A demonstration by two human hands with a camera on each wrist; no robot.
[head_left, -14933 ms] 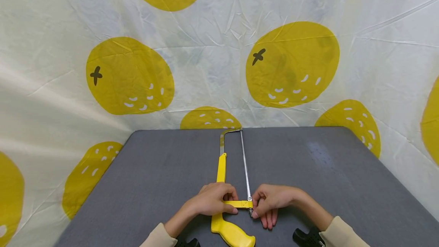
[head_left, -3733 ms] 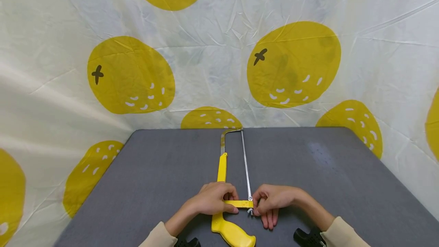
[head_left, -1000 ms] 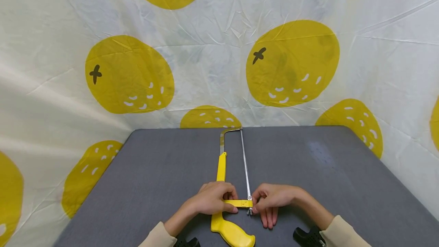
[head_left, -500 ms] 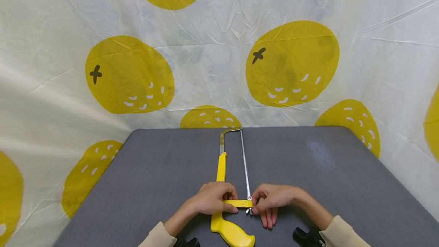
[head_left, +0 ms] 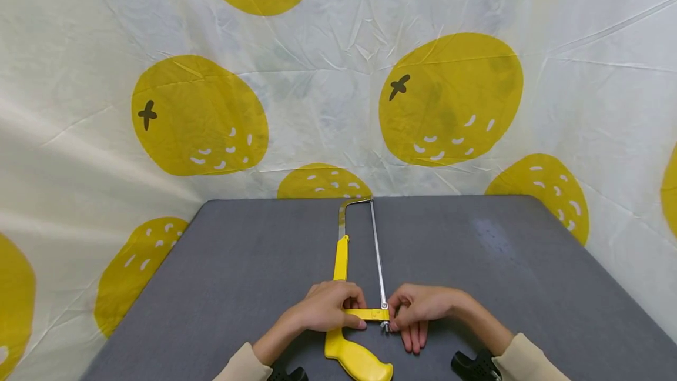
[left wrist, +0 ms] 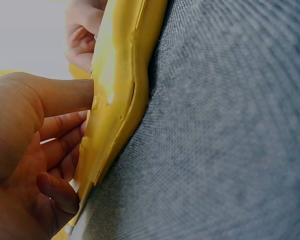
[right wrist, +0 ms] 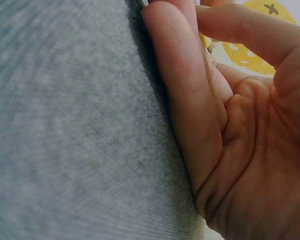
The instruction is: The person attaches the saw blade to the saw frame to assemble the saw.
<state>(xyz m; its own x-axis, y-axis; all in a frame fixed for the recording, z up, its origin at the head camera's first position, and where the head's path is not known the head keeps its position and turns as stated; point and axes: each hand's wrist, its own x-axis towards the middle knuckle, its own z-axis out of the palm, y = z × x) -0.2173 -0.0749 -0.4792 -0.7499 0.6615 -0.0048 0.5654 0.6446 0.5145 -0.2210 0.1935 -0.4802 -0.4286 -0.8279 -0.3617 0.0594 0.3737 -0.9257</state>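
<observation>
A hacksaw (head_left: pixel 342 258) with a yellow frame lies flat on the grey table, its handle (head_left: pixel 362 360) toward me and its thin blade (head_left: pixel 378 251) on the right side. My left hand (head_left: pixel 332 306) holds the frame where the yellow crossbar (head_left: pixel 370 314) meets it, thumb and fingers on either side. In the left wrist view the thumb presses against the yellow frame (left wrist: pixel 122 75). At the near end of the blade sits a small metal wing nut (head_left: pixel 385 327), pinched by the thumb and forefinger of my right hand (head_left: pixel 423 306). Its other fingers rest on the table; the right wrist view hides the nut.
The grey cloth-topped table (head_left: pixel 264 251) reaches back to a white curtain (head_left: pixel 322 104) printed with yellow fruit. The saw's far tip lies at the table's back edge. A black wrist device (head_left: pixel 476 365) is by the right sleeve.
The wing nut's wings have turned between frames while the right fingertips stay at it. Both hands and the hacksaw keep their places.
</observation>
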